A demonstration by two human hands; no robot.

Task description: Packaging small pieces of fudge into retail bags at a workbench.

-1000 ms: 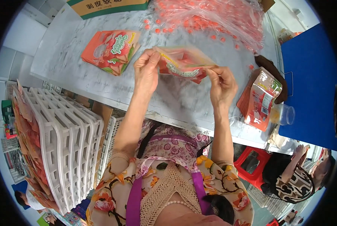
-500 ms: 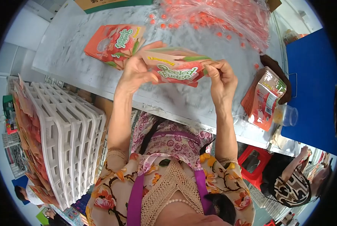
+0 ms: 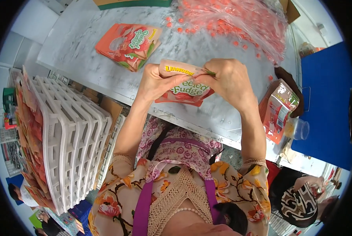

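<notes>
A red and pink candy pouch [image 3: 184,97] is held above the near side of the marble-patterned table. My left hand [image 3: 155,82] is closed on the pouch's upper left part, thumb across its front. My right hand [image 3: 232,80] grips the upper right part, with its thumb also on the front and its fingers curled behind. The top of the pouch bends between both hands; whether its mouth is open cannot be seen. A stack of similar pouches [image 3: 125,43] lies beyond my left hand. More pouches [image 3: 275,118] lie at the table's right end.
A large clear bag of red candies [image 3: 239,23] lies at the back, with loose candies [image 3: 180,30] beside it. White stacked crates [image 3: 68,145] holding pouches stand at the left. A clear plastic cup [image 3: 300,130] and a blue panel [image 3: 325,98] are at the right. Another person [image 3: 298,200] is at lower right.
My hands have come closer together along the pouch's top, and both thumbs now press its front. The right hand has turned over the upper corner. The pouch sits a little nearer to me.
</notes>
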